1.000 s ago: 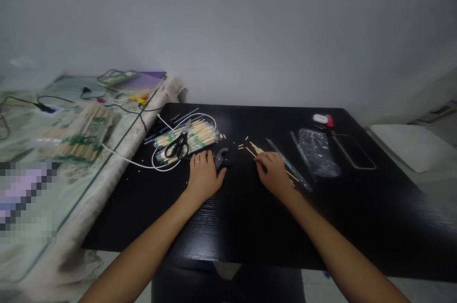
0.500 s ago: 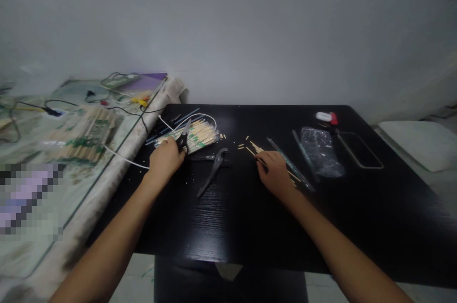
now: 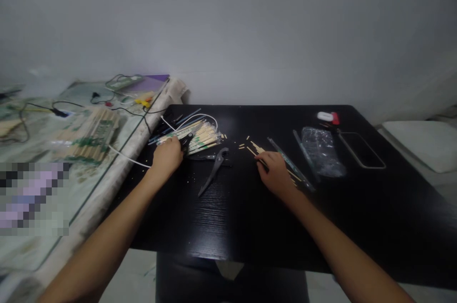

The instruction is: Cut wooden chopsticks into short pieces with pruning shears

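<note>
My left hand [image 3: 167, 155] is closed around black-handled scissors [image 3: 187, 141], at the near side of a pile of plastic-wrapped wooden sticks [image 3: 205, 135]. The scissors' blades are not clearly visible. On the right, my right hand [image 3: 274, 170] rests low over the table with its fingers pinched on a thin wooden stick [image 3: 252, 151]. More bare sticks [image 3: 257, 147] lie beside and partly under that hand. Short cut pieces [image 3: 242, 146] are scattered left of it. Grey pliers [image 3: 214, 172] lie on the table between my hands.
Clear plastic sleeves [image 3: 291, 164], a crumpled plastic bag [image 3: 321, 153] and a phone case [image 3: 361, 151] lie to the right on the black table [image 3: 250, 227]. A white cable [image 3: 130, 159] runs to the left table, which bears bundled sticks [image 3: 89, 136]. A white stool [image 3: 417, 143] stands at right.
The scissors have turned in my left hand, so the blades that pointed up and away no longer show. My right hand has hardly moved. The view has shifted slightly.
</note>
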The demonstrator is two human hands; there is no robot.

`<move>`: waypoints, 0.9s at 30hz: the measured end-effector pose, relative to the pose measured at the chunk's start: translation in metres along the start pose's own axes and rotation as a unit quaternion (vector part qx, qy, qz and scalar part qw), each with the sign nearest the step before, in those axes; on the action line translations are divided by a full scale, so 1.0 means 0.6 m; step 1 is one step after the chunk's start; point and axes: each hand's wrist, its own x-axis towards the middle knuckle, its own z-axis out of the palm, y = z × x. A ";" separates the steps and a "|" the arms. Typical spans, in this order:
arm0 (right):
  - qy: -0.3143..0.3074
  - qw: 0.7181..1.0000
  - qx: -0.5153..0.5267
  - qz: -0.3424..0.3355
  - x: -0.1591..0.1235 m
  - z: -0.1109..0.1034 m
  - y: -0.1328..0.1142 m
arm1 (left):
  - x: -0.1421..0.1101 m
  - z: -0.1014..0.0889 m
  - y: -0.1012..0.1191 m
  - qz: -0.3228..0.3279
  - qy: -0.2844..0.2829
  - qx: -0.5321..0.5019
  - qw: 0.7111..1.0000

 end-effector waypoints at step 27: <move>0.023 1.000 0.002 -0.017 -0.004 0.002 -0.003 | -0.002 -0.032 -0.011 -0.015 0.067 -0.097 0.993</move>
